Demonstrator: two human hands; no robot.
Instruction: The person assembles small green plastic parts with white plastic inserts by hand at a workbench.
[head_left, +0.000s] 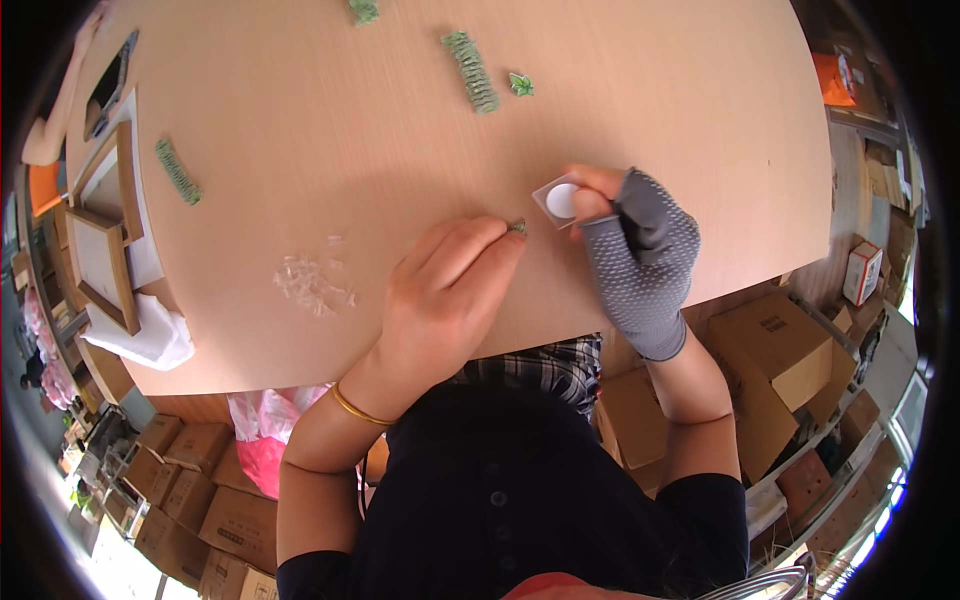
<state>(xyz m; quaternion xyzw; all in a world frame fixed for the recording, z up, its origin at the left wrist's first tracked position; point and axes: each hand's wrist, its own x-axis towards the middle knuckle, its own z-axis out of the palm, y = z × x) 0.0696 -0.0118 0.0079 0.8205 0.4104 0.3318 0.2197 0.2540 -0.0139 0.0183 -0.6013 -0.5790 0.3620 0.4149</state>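
Observation:
My left hand (445, 290), bare with a gold bangle at the wrist, pinches a small green piece (518, 227) between thumb and fingertips; most of that piece is hidden. To its right, my right hand (640, 245), in a grey dotted fingerless glove, grips a small clear square with a white round disc (561, 201) on it. The two hands are apart, just above the table (400, 150). Beyond them lie a row of green leaf-shaped pieces (470, 72) and one single green leaf-shaped piece (521, 84). Small clear plastic scraps (315, 285) are scattered left of my left hand.
Another green row (178, 172) lies at the left and a green cluster (363, 11) at the far edge. Wooden frames (105, 262) and white wrapping (142, 332) fill the left edge. Cardboard boxes (775, 345) stand below on both sides. Another person's arm (60, 115) shows far left.

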